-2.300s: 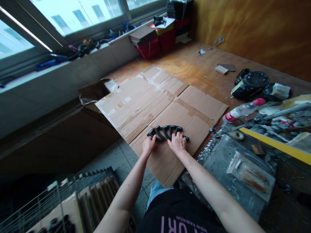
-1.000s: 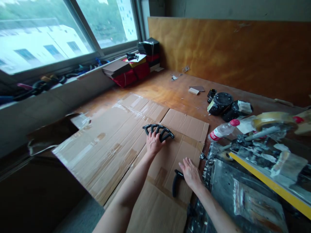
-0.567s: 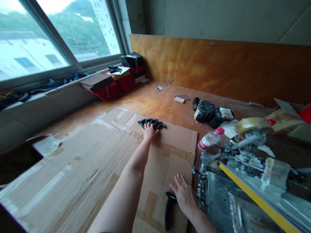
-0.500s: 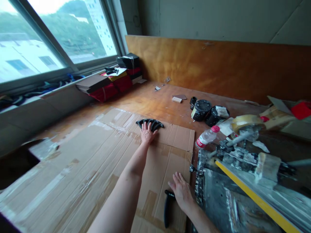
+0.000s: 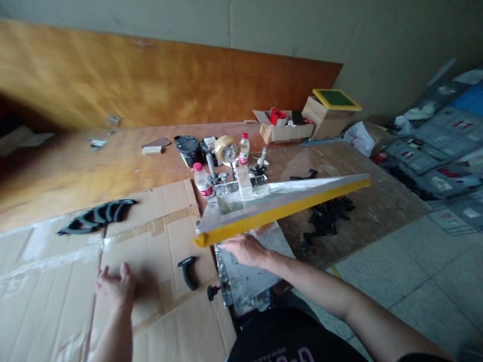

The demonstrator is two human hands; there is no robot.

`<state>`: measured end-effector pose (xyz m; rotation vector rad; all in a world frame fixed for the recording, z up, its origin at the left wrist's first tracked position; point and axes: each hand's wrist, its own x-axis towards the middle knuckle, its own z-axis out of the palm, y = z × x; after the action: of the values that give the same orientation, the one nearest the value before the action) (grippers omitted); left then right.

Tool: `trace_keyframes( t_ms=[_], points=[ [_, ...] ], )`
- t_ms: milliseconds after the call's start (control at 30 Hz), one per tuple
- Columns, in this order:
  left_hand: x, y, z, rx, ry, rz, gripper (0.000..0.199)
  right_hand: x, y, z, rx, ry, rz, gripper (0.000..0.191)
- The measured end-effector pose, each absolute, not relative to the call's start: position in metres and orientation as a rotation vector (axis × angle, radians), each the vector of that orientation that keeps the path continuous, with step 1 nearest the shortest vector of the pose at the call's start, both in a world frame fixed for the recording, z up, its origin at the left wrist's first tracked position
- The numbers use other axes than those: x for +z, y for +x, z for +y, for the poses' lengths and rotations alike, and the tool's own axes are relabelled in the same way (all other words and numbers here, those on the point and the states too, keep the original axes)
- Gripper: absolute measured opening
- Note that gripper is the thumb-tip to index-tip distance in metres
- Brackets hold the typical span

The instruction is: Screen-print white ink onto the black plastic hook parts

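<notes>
My left hand [image 5: 116, 286] is over the cardboard sheet [image 5: 166, 322], fingers apart and slightly blurred, holding nothing. Between it and the right-hand metal base plate [image 5: 260, 281] lies a single curved black handle [image 5: 188, 273]. Farther back on the cardboard, several similar black handles [image 5: 100, 216] are grouped in a fan. My right hand [image 5: 245, 250] reaches in just below the front edge of a tilted, yellow-edged flat frame [image 5: 283, 211], above the metal plate. Its fingertips point left and are partly hidden, so I cannot see whether they grip anything.
Behind the frame stand clamps [image 5: 213, 168], a tape roll [image 5: 226, 149], plastic bottles [image 5: 204, 181] and black tubs [image 5: 188, 150]. A black knob [image 5: 212, 292] juts from the plate's left side. Black parts [image 5: 328, 216] lie in a heap at right, with boxes [image 5: 287, 131] beyond.
The view has swung right. My left hand has left the fan of handles and drawn back toward me. My right hand has moved from beside the single handle to beneath the frame's edge.
</notes>
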<state>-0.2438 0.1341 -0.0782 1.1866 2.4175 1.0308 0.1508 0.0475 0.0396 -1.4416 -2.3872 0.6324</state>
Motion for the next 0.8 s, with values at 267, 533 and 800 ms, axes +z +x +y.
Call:
trace_keyframes(
  t_ms=[267,533,800],
  points=[
    [-0.067,-0.183,0.032,1.030,0.817,2.544,0.058,0.008,0.404,-0.058,0.465,-2.360,-2.154,0.040],
    [-0.032,-0.090,0.009,1.458,0.934,2.325,0.056,-0.003,0.416,-0.030,0.357,-2.123,-2.058,0.010],
    [0.058,0.002,0.036,1.671,1.206,1.926,0.046,0.021,0.314,0.049,0.462,-1.341,-2.264,0.026]
  ],
)
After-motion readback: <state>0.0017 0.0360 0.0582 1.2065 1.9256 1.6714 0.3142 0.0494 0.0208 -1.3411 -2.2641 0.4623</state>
